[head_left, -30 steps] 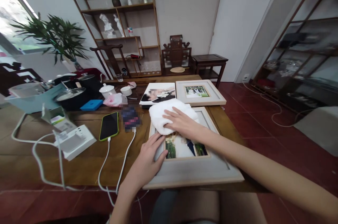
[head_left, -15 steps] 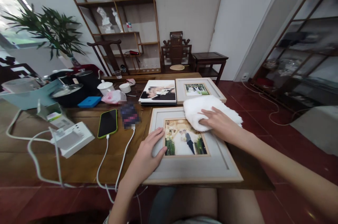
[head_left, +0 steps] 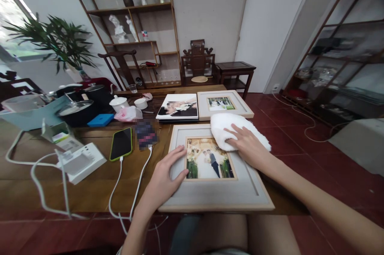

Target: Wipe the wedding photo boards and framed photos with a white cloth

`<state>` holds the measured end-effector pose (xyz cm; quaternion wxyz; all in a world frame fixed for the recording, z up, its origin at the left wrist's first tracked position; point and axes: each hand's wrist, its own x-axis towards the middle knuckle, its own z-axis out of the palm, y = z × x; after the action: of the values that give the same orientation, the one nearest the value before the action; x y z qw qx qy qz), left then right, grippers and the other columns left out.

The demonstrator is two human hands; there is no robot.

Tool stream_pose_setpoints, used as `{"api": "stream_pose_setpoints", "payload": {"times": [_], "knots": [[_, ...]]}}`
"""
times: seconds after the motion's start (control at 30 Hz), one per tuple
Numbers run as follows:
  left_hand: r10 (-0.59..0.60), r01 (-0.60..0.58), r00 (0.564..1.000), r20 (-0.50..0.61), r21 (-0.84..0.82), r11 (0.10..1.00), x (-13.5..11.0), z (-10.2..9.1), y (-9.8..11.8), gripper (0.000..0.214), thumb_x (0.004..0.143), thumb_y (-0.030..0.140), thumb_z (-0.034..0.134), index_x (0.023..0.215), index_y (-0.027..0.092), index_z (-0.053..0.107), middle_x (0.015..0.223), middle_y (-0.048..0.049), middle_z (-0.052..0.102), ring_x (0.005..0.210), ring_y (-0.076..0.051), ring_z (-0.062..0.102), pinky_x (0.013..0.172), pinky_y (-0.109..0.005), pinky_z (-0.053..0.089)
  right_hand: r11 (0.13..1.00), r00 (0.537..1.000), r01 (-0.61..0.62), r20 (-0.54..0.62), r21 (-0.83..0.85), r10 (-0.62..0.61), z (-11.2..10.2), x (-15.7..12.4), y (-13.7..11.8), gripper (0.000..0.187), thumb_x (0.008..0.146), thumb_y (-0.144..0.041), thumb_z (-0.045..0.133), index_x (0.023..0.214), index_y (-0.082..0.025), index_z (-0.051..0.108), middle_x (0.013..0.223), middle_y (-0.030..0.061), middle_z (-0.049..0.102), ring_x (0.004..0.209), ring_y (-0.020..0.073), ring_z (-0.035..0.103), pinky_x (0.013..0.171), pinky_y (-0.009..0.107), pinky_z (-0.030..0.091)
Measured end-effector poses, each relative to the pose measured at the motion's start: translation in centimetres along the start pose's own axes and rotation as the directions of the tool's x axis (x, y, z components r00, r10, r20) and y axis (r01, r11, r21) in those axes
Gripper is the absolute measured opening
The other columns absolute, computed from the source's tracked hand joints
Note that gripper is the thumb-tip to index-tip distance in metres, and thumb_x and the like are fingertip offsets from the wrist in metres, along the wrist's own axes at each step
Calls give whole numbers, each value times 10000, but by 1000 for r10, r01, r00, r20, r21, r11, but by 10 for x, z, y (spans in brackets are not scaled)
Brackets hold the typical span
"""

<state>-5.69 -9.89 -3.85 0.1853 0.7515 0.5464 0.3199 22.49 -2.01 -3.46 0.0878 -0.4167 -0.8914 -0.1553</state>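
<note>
A light wooden picture frame (head_left: 216,198) lies flat at the table's near edge, with a wedding photo (head_left: 210,159) inside a pale mat. My left hand (head_left: 168,173) rests on its left side, fingers spread and thumb near the photo. At the upper right of the frame, my right hand (head_left: 247,143) grips a fluffy white towel (head_left: 221,125) and presses it down. The towel covers that corner and hangs past the right edge. Behind it is a second framed photo (head_left: 222,103), beside a white album (head_left: 162,109) with a couple on the cover.
Left of the frame, a phone (head_left: 121,143) with a green case and a dark blurred device (head_left: 145,133) are plugged into white cables. A white box (head_left: 85,163), a blue box (head_left: 101,119), a pink bag (head_left: 128,113) and pots (head_left: 75,113) crowd the left side.
The view has shifted slightly. My right hand and the towel stay at the frame's upper right corner with little movement; my left hand keeps its place on the left side.
</note>
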Motion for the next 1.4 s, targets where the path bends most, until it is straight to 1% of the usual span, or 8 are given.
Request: {"api": "stream_pose_setpoints", "payload": {"times": [0.17, 0.4, 0.53, 0.67, 0.8, 0.9, 1.1, 1.4], "knots": [[4, -4, 1000, 1, 10, 1000, -1, 1, -1, 389, 822, 256, 571, 1210, 224, 585, 1361, -81, 532, 1279, -240, 467, 1079, -439, 365, 1000, 1000, 8, 24, 11, -8, -5, -4, -5, 569, 691, 120, 389, 1081, -193, 659, 1351, 113, 520, 1290, 337, 390, 981, 543, 364], [9, -9, 1000, 16, 30, 1000, -2, 3, -2, 376, 847, 277, 540, 1212, 197, 584, 1370, -95, 520, 1291, -231, 453, 1091, -432, 352, 991, 987, 26, 152, 133, -46, -45, -35, -41, 543, 621, 48, 441, 1077, -175, 632, 1223, 155, 589, 1166, 342, 505, 936, 483, 413], [-4, 3, 999, 31, 35, 999, -1, 3, -1, 351, 892, 305, 479, 1213, 210, 584, 1396, -85, 494, 1309, -223, 428, 1098, -437, 338, 955, 966, 8, 244, 298, -85, -76, -64, -54, 535, 582, 16, 415, 984, -251, 644, 1013, 84, 657, 924, 258, 613, 760, 361, 480], [2, -4, 998, 66, 42, 999, -2, 2, -1, 353, 924, 306, 420, 1230, 221, 574, 1417, -72, 471, 1332, -215, 397, 1113, -434, 311, 909, 967, -63, 250, 413, -46, -91, -75, -50, 562, 563, 13, 391, 948, -318, 633, 860, 16, 646, 771, 196, 604, 650, 288, 454], [-13, 7, 997, 75, 82, 997, -2, 1, 0, 390, 927, 315, 411, 1282, 210, 534, 1483, -77, 372, 1370, -227, 329, 1125, -418, 286, 974, 993, -107, 65, 200, 96, -70, -51, -26, 457, 621, -14, 413, 943, -236, 648, 928, 84, 648, 799, 241, 603, 653, 328, 458], [-33, 24, 996, 82, 111, 994, -3, 0, 1, 412, 931, 321, 399, 1304, 189, 511, 1524, -88, 286, 1394, -234, 275, 1132, -413, 266, 992, 991, -110, -73, 56, 114, -41, -20, -4, 406, 680, -18, 431, 984, -162, 660, 1118, 163, 619, 995, 296, 585, 789, 380, 469], [-62, 52, 996, 69, 136, 989, -4, 1, 2, 435, 933, 337, 392, 1320, 167, 494, 1526, -98, 275, 1403, -228, 250, 1144, -399, 233, 999, 1000, -3, 2, 47, 3, -3, 7, 3, 539, 625, 63, 431, 1075, -142, 646, 1288, 145, 562, 1229, 313, 467, 1002, 478, 365], [-29, 27, 999, 33, 68, 997, -1, 1, -3, 407, 918, 326, 430, 1287, 188, 535, 1464, -86, 404, 1377, -218, 316, 1134, -395, 263, 977, 993, 88, 56, 195, -101, -20, -33, -21, 545, 582, 66, 445, 1023, -167, 666, 1341, 136, 528, 1282, 328, 413, 1048, 562, 308]]}}
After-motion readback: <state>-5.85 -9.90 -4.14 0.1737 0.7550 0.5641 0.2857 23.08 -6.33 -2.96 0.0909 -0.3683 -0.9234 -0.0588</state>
